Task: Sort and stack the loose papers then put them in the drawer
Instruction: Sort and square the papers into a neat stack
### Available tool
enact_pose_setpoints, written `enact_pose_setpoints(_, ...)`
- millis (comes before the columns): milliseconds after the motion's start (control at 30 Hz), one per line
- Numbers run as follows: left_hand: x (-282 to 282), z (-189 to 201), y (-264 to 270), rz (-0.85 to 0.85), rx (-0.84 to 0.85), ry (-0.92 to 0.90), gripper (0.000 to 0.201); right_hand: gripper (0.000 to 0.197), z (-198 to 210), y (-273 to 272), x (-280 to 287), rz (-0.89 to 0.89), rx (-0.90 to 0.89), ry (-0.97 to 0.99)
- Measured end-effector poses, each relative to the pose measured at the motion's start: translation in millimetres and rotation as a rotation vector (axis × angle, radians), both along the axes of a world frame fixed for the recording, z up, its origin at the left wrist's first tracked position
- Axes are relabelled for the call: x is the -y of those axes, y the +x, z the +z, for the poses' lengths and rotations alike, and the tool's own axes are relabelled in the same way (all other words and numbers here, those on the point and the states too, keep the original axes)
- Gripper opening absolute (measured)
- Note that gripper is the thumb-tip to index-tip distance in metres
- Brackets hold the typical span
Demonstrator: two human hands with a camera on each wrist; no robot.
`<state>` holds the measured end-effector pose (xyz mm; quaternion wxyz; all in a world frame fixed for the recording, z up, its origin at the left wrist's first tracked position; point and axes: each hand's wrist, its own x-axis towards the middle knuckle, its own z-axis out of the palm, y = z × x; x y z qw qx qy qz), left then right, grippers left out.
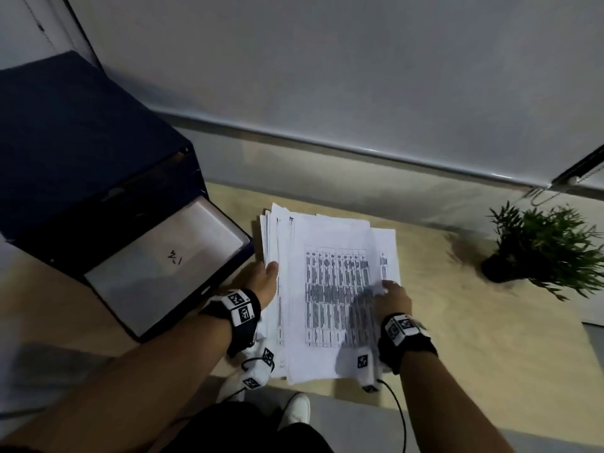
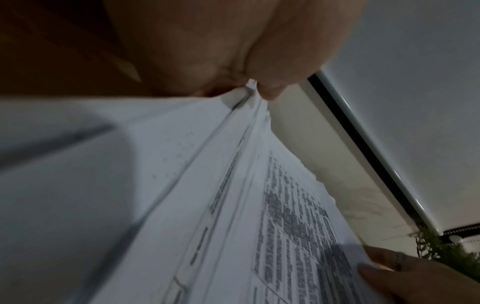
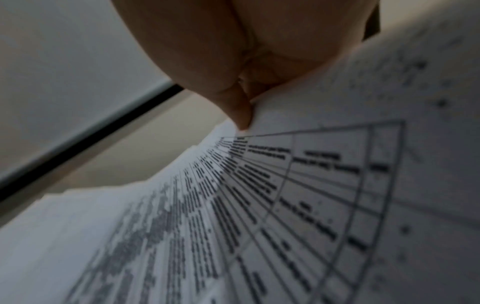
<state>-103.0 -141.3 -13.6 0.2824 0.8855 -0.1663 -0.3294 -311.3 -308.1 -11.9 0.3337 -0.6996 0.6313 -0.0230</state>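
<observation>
A rough stack of printed papers (image 1: 327, 289) lies on the wooden table (image 1: 474, 338), its sheets fanned and uneven at the far and left edges. My left hand (image 1: 266, 276) grips the stack's left edge; in the left wrist view the thumb and fingers (image 2: 270, 90) pinch several sheets of the papers (image 2: 233, 205). My right hand (image 1: 390, 294) holds the right edge, with its thumb (image 3: 241, 117) lying on the top sheet of the papers (image 3: 285, 205). To the left, the open drawer (image 1: 183, 243) of a dark blue cabinet (image 1: 81, 152) shows a white bottom.
A small potted plant (image 1: 539, 246) stands on the table at the far right. A grey wall with a rail (image 1: 359, 152) runs behind the table. My white shoe (image 1: 297, 408) shows below the table's near edge.
</observation>
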Motion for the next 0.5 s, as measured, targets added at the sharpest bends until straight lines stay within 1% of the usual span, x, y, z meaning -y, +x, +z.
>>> enact_pose_setpoints(133,2.1,-5.8,-4.4,-0.026,0.022,-0.013,0.052,0.031,-9.3,15.8,-24.7,0.174,-0.142,-0.039)
enact_pose_setpoints(200,3.7,-7.3,-6.5,-0.022,0.034,-0.002,0.053,0.033,-13.6,19.0,-30.0,0.298,-0.218,-0.022)
enact_pose_setpoints(267,5.6,-7.2,-5.6,0.004,0.071,-0.035,0.047,0.033,-16.8,16.9,-30.3,0.347,-0.260,0.010)
enact_pose_setpoints(300,7.2,-4.7,-3.9,0.004,0.094,-0.077,0.043,0.034,-19.3,14.6,-26.1,0.335,-0.243,0.000)
enact_pose_setpoints(333,7.0,-1.2,-1.2,-0.011,0.099,-0.132,0.039,0.042,-16.5,13.1,-23.7,0.299,-0.200,-0.023)
enact_pose_setpoints(367,6.2,9.3,1.3,-0.035,0.071,-0.221,0.038,0.059,-15.4,11.0,-16.9,0.239,-0.117,-0.041)
enact_pose_setpoints(400,5.3,19.1,6.0,-0.052,0.014,-0.329,0.040,0.079,-6.0,10.7,-11.3,0.167,0.015,-0.035)
enact_pose_setpoints(433,2.7,29.0,11.4,-0.069,-0.042,-0.445,0.043,0.092,5.0,11.0,-4.9,0.090,0.183,0.009)
enact_pose_setpoints(467,0.7,39.2,17.1,-0.081,-0.086,-0.530,0.043,0.095,22.1,12.7,0.6,0.024,0.378,0.058)
enact_pose_setpoints(500,-1.3,52.8,22.0,-0.091,-0.119,-0.601,0.043,0.087,38.5,14.5,5.5,-0.004,0.559,0.092)
